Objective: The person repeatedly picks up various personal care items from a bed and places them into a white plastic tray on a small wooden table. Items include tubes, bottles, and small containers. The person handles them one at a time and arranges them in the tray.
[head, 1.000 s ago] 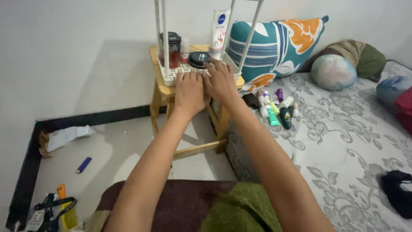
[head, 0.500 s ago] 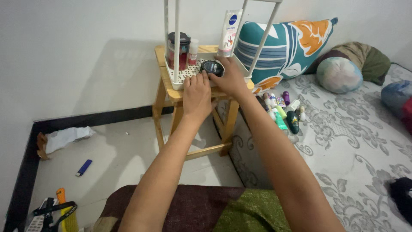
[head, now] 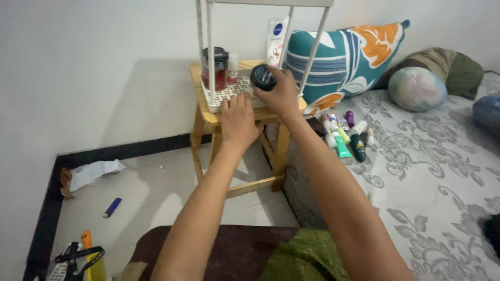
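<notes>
Right hand (head: 281,93) grips a round black jar (head: 263,77) above a small wooden stool (head: 245,122); left hand (head: 238,118) lies flat on the stool's front edge.

The right hand's fingers curl around the round black jar from the side and hold it just over the white perforated tray (head: 229,92) of a white wire rack (head: 208,52) that stands on the stool top. The left hand is spread wide and holds nothing, its fingertips touching the tray's near rim. On the tray sit a dark-lidded glass jar with red contents (head: 215,67) and a white squeeze tube (head: 274,39) at the back. Right of the stool, a cluster of small bottles and tubes (head: 345,135) lies on the grey floral bedsheet (head: 432,182) near a teal and orange leaf-print pillow (head: 344,57). A blue lighter (head: 112,207) lies on the floor.
</notes>
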The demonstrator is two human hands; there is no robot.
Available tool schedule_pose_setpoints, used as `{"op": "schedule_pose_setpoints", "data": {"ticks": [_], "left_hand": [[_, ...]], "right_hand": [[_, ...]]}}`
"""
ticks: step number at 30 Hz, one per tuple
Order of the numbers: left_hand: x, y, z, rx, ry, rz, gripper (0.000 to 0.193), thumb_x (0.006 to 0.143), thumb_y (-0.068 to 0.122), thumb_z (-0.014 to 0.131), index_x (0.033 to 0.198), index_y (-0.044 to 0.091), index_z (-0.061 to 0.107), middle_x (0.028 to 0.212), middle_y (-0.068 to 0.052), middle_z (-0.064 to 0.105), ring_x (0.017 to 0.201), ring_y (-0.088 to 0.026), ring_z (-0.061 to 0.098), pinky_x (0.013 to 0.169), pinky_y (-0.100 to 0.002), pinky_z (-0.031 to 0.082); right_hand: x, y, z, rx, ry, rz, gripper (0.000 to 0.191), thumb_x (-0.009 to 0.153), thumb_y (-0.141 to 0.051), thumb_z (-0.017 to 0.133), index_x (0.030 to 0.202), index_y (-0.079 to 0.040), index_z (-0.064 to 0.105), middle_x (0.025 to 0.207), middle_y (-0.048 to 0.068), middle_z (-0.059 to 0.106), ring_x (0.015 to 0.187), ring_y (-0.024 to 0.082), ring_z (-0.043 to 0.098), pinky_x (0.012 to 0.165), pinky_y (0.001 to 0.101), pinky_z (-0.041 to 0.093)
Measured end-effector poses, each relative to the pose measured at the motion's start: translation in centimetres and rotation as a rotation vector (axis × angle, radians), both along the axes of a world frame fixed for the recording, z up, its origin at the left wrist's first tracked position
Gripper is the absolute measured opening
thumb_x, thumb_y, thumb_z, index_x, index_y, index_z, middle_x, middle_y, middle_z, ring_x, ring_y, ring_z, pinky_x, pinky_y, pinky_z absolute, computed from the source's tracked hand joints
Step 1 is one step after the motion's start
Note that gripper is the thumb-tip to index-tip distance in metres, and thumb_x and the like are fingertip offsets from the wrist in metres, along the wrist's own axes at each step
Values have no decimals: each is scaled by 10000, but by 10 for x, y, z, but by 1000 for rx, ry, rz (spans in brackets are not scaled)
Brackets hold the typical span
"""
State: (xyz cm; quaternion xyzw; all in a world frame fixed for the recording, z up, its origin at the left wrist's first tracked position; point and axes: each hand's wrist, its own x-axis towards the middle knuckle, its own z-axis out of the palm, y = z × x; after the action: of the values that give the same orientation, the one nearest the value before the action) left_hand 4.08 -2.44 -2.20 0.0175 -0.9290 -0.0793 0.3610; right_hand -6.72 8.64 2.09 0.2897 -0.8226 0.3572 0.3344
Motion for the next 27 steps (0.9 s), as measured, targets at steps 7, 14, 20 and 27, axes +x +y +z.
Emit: {"op": "schedule_pose_setpoints", "data": {"ticks": [7, 14, 20, 27], "left_hand": [[-9, 10, -6, -12, -98, -1, 757, 914, 570, 655, 1319, -65, 578, 1274, -191, 596, 1219, -344, 527, 1099, -563, 331], [-4, 35, -18, -184, 411, -96, 538, 960, 315, 690, 1365, -20, 573, 1294, -187, 599, 1225, -363, 539, 1120, -515, 388], [-30, 149, -69, -21, 381, -584, 376, 895, 159, 704, 1237, 48, 594, 1135, -159, 605, 1069, -354, 582, 929, -501, 448], [-100, 276, -156, 203, -115, -574, 721, 833, 261, 717, 1450, -1, 449, 1443, -257, 429, 1335, -436, 418, 1097, -538, 349]], "right_hand": [[77, 119, -56, -104, 313, 90, 704, 776, -138, 861, 1421, -63, 588, 1381, 186, 575, 1279, 365, 589, 1079, 449, 502], [102, 283, -136, -2, 217, -218, 656, 766, -156, 858, 1363, -39, 613, 1349, 186, 597, 1268, 376, 580, 1054, 475, 470], [56, 361, -186, -139, 76, -378, 652, 771, -165, 859, 1354, -24, 605, 1298, 198, 598, 1235, 392, 581, 1078, 462, 461], [-2, 376, -209, -107, 30, -366, 675, 756, -145, 857, 1372, -31, 606, 1382, 231, 552, 1307, 425, 515, 1130, 494, 412]]}}
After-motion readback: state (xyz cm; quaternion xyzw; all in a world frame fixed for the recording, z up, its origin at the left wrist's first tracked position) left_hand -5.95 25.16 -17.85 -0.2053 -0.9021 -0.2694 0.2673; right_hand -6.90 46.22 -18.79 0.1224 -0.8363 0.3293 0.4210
